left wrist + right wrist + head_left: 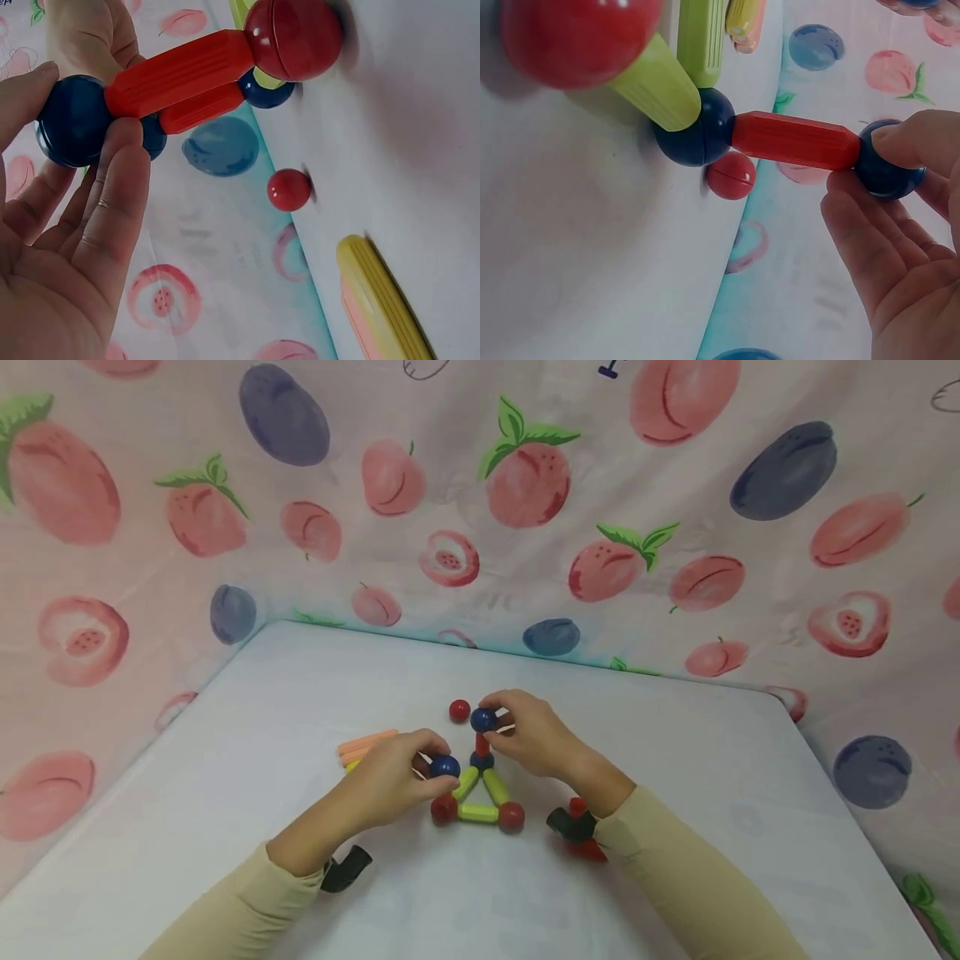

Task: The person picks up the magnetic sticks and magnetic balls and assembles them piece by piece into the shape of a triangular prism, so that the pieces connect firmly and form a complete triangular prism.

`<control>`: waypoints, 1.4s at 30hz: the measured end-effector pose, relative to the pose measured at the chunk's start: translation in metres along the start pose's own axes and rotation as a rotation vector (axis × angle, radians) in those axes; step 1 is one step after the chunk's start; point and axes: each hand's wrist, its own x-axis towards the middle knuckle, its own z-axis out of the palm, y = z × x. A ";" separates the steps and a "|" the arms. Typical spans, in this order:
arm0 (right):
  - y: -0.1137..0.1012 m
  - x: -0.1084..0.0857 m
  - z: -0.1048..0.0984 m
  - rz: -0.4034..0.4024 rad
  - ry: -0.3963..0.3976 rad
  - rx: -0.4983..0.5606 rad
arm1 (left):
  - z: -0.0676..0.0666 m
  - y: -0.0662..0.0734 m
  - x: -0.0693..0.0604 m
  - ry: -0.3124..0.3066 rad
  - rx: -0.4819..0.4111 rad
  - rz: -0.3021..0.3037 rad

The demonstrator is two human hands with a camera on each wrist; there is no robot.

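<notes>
On the table lies a triangle of yellow-green rods [477, 812] joined by two red balls [512, 817] in front and a dark blue ball [697, 129] at the back. My left hand [393, 777] pinches a blue ball [73, 120] between thumb and fingers. That ball tops a red rod [184, 71] rising from the front-left red ball [296, 37]. With thumb and fingertips, my right hand [540, 739] holds another blue ball [889, 159] at the top of a second red rod [795, 140], which stands on the back blue ball.
A loose red ball [460, 711] lies behind the triangle. Orange rods [367, 745] and a yellow rod lie left, partly behind my left hand. A dark curved piece [347, 868] is by my left wrist; red and dark pieces [573, 825] lie by my right sleeve. Fruit-patterned cloth [465, 485] hangs behind.
</notes>
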 end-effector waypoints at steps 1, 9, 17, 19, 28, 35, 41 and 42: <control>-0.001 0.002 0.002 -0.003 0.003 0.004 | -0.001 -0.001 -0.001 0.005 0.009 0.002; -0.002 0.009 0.011 -0.020 0.028 0.054 | -0.004 -0.005 -0.006 0.045 0.023 0.015; -0.002 0.011 0.014 -0.034 0.045 0.031 | -0.004 -0.007 -0.008 0.064 0.030 0.006; -0.002 0.010 0.013 -0.036 0.039 0.015 | -0.004 -0.006 -0.008 0.064 0.031 0.009; 0.002 -0.005 0.001 0.047 0.012 -0.041 | -0.003 -0.006 -0.008 0.064 0.031 0.018; 0.016 -0.032 -0.019 0.086 -0.015 -0.092 | -0.001 -0.006 -0.006 0.061 0.027 -0.007; 0.037 -0.054 -0.030 0.116 -0.056 -0.124 | -0.001 -0.007 -0.006 0.061 0.031 -0.013; 0.040 -0.058 -0.032 0.127 -0.067 -0.125 | -0.001 -0.007 -0.006 0.060 0.030 -0.015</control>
